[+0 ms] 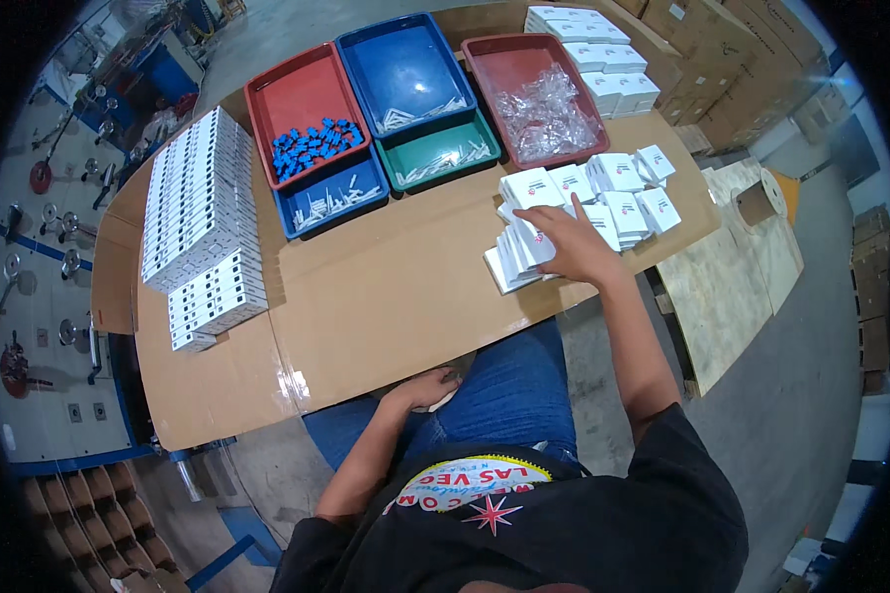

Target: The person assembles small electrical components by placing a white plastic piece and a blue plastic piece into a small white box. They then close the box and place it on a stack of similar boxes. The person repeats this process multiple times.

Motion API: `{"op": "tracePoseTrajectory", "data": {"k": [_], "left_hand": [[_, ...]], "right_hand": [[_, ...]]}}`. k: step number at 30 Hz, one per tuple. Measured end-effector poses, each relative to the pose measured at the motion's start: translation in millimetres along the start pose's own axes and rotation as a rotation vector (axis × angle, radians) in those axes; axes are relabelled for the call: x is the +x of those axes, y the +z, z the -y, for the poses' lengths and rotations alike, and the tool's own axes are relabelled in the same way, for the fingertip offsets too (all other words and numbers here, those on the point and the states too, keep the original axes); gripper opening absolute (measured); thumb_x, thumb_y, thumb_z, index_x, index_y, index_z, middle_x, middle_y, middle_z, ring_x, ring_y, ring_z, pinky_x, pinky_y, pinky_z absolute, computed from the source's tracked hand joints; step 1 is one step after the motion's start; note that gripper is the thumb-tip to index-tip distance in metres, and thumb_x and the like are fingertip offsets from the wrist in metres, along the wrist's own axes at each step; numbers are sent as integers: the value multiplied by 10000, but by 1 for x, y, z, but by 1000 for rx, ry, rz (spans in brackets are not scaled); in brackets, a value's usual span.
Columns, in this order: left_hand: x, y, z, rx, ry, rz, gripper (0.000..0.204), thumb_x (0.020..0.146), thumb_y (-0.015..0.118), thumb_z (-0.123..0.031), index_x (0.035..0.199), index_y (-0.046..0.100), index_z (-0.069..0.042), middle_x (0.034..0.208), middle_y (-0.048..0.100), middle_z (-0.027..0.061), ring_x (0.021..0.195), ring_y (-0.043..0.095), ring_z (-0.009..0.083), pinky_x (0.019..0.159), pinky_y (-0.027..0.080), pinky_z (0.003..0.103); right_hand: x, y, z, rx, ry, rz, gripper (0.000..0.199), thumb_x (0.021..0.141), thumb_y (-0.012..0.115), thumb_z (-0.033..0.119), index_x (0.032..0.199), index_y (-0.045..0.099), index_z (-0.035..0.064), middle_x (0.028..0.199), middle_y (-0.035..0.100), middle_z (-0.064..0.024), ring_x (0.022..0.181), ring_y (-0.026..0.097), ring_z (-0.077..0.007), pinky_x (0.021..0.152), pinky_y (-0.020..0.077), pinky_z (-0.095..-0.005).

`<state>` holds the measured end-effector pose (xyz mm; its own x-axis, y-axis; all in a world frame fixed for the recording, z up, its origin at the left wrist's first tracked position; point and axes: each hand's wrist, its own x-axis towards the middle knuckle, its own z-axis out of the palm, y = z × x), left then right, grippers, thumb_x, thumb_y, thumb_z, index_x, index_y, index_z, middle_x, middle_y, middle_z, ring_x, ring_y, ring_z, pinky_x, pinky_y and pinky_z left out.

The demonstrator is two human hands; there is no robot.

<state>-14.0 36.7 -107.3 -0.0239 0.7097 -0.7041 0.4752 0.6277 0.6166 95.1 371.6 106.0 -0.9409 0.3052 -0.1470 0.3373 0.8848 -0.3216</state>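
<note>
Black T-shirt [583, 509] nearest, w/ a printed chest graphic [470, 479]: bold lettering in an oval & a red star. Blue jeans [519, 395] beyond.

Labels: the flat white boxes [620, 211] on the R side of the worktop [386, 287] carry small dark & red print on top, too tiny to read. Far-R white stack [613, 59] bears similar marks. Tall white box block [193, 198], L side, shows rows of dark squares.

Boxes by the person: thin, squarish, matte white, in short piles near the R edge; the nearest few lean on each other like tipped books. R hand [576, 242] is over these, fingers spread, thumb low, touching a tilted white box [529, 240]; can't tell if it's gripped. L hand [430, 388] is down at the lap, fingers bent; can't tell if it holds anything.

Trays, back of worktop: red tray [302, 89] w/ blue plastic pcs [316, 148]; big blue tray [400, 64], small blue tray [285, 211] & green tray [473, 128], all w/ white pcs [336, 205]; dark-red tray [487, 67] w/ clear plastic bags [554, 119].
</note>
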Motion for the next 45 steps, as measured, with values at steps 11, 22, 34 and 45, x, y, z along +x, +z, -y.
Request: {"op": "tracePoseTrajectory", "data": {"k": [11, 22, 34, 45], "left_hand": [[-45, -27, -46, -481, 334, -2, 696, 1087, 463, -513, 1541, 436, 14, 1490, 550, 212, 1362, 549, 307, 1161, 405, 414], [-111, -74, -129, -1094, 859, -649, 841, 966, 732, -286, 1612, 289, 19, 1538, 473, 141, 1413, 480, 255, 1177, 365, 409], [-120, -66, -114, -880, 952, -918, 1040, 784, 860, -181, 1619, 265, -8, 1553, 434, 145, 1437, 452, 281, 1197, 371, 440], [-146, -74, -128, -1595, 397, -448, 850, 1025, 214, -761, 1525, 420, -104, 1199, 674, 147, 965, 731, 282, 798, 609, 433]], "right_hand": [[-5, -14, 39, 507, -231, -191, 945, 660, 922, 126, 1510, 511, 123, 1524, 540, -117, 1438, 477, -311, 1227, 337, -429], [-32, 24, 129, 731, -599, -223, 938, 666, 824, 50, 1534, 472, 96, 1613, 429, -158, 1541, 333, -367, 1240, 315, -479], [-32, 44, 154, 1134, -496, -152, 1044, 788, 886, 411, 1609, 341, 65, 1679, 288, -198, 1552, 293, -363, 1226, 302, -496], [-21, 39, 160, 611, -702, -124, 744, 754, 880, 290, 1431, 631, 106, 1611, 434, -181, 1496, 387, -403, 1206, 338, -501]]}}
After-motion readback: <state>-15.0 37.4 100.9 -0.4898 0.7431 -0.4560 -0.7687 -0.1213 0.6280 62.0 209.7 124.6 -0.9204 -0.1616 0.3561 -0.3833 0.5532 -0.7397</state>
